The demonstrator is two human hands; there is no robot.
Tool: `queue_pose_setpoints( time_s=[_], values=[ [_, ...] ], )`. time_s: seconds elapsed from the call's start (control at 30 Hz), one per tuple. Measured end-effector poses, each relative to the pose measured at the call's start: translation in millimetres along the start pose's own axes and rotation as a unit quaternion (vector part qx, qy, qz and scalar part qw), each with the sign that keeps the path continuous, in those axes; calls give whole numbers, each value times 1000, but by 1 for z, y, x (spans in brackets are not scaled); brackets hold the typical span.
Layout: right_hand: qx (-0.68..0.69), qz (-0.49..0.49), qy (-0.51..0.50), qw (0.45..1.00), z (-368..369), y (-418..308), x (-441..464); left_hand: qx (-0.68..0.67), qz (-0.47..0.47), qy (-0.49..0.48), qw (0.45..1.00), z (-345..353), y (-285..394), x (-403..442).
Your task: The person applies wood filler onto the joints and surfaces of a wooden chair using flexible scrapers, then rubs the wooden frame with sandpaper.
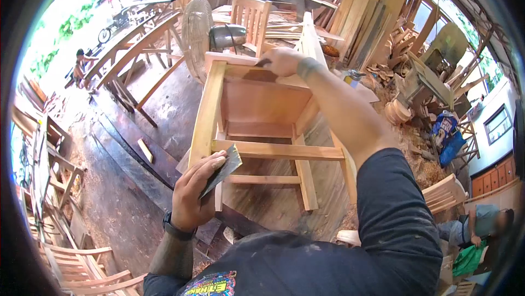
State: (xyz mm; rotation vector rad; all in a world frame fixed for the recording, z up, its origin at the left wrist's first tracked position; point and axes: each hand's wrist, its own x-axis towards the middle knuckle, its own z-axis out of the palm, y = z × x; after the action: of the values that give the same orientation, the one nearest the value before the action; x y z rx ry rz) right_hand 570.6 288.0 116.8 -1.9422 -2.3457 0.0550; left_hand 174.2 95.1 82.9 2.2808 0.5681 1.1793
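A bare wooden chair frame point(276, 150) stands in front of me, with its posts and rails showing. My left hand point(196, 189) is beside its near left post, fingers closed around a flat grey plate point(223, 171) with yellowish paste along the top edge. Over the frame's far rail, my right hand point(284, 62) is closed on a small dark flat tool point(263, 63), whose exact kind I cannot make out. This tool is at the rail's surface, close to a darker patch on the wood.
Behind the chair frame stands a fan point(198, 36). Planks point(366, 14) lean at the back right, near wood scraps. Long dark boards point(131, 154) lie on the floor at left. Another person point(484, 225) is at the lower right with a green bag point(468, 259).
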Motion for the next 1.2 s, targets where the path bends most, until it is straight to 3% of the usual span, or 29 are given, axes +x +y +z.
queue_pose_setpoints(
  time_s=[0.1, 0.2, 0.4, 0.53, 0.63, 0.73, 0.77, 0.87, 0.9, 1.2],
  values=[
    [3, -50, -76, 996, -21, -27, -13, 7, -4, 14, 1000, 2, -3, -1],
    [41, -104, -161, 981, -21, 7, -35, 8, -8, 26, 1000, 1, -4, -4],
    [86, 48, -21, 995, -24, 71, -119, 25, 3, 24, 999, 2, 1, -3],
    [-40, -8, 85, 996, 24, 65, -120, 28, -3, 10, 1000, 3, 1, -2],
    [-16, -48, 182, 982, 65, 51, -127, 21, 1, 13, 1000, 5, 0, -1],
    [27, -46, 136, 989, 56, 36, -147, 26, 7, 15, 1000, 5, -2, -5],
    [17, -27, 62, 998, 38, 32, -154, 28, 9, 11, 1000, 4, -3, -4],
    [50, -19, -7, 999, -12, 31, -145, 29, 20, 10, 999, 3, 0, 0],
    [111, 8, 12, 994, -7, 48, -130, 29, 19, 10, 999, 2, 2, -1],
    [-35, -8, -12, 999, 13, 59, -54, 30, 13, 17, 999, 2, -2, -4]
  ],
)
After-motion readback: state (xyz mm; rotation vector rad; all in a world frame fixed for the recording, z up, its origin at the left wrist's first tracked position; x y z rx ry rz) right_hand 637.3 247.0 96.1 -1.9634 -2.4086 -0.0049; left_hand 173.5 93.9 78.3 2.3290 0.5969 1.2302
